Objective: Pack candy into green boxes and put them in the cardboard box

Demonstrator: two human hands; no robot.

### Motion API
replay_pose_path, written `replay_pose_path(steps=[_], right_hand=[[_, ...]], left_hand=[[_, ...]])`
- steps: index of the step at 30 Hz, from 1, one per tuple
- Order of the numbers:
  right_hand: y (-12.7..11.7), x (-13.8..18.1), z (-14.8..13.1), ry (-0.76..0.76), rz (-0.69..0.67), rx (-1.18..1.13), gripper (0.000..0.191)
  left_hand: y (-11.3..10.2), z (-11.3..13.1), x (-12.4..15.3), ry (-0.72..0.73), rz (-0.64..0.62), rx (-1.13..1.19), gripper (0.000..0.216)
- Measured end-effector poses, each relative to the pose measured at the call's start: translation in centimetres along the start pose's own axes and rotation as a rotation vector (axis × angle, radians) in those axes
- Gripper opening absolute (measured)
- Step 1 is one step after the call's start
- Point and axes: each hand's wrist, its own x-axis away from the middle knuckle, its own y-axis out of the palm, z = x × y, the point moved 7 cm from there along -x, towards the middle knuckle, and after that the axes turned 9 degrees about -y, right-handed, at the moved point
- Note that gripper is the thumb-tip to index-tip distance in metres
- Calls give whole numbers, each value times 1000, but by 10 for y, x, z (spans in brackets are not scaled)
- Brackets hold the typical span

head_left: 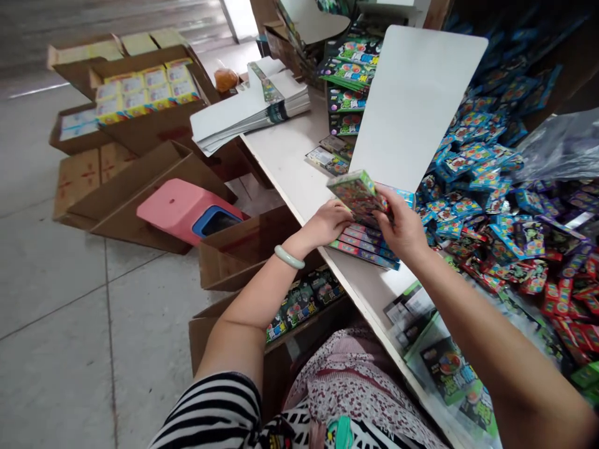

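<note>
A long white table (299, 162) holds a big heap of small bright packs (505, 206). Near its edge lies a short stack of flat packs (362, 246). Both hands grip one small colourful box (356, 192) just above that stack: the left hand (327, 223) and right hand (402, 227) curl around it.

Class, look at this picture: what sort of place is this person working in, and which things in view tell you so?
Probably a small packing workshop or warehouse. A heap of small printed packets covers the white table, open cardboard cartons of packed boxes stand on the tiled floor, and both hands, left hand and right hand, hold a stack of packets.
</note>
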Motion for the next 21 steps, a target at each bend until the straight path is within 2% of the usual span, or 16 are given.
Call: replay_pose_path(steps=[3, 6, 9, 11, 12, 17, 21], right_hand=[[6, 3, 1, -3, -106, 79, 51], [7, 4, 6, -18, -152, 160, 53], [20, 6, 10, -68, -270, 246, 52], [31, 8, 9, -121, -333, 311, 51], [36, 8, 7, -146, -343, 341, 51], [48, 5, 4, -194, -329, 399, 53], [58, 2, 9, -170, -366, 346, 53]], left_hand=[[-8, -17, 3, -93, 72, 176, 15], [-14, -36, 10, -195, 168, 475, 42], [-27, -53, 19, -252, 399, 709, 50], [-35, -62, 23, -316, 536, 701, 45], [-35, -64, 24, -351, 545, 667, 41], [-23, -66, 16, -494, 352, 615, 30], [-19, -68, 17, -555, 371, 695, 26]])
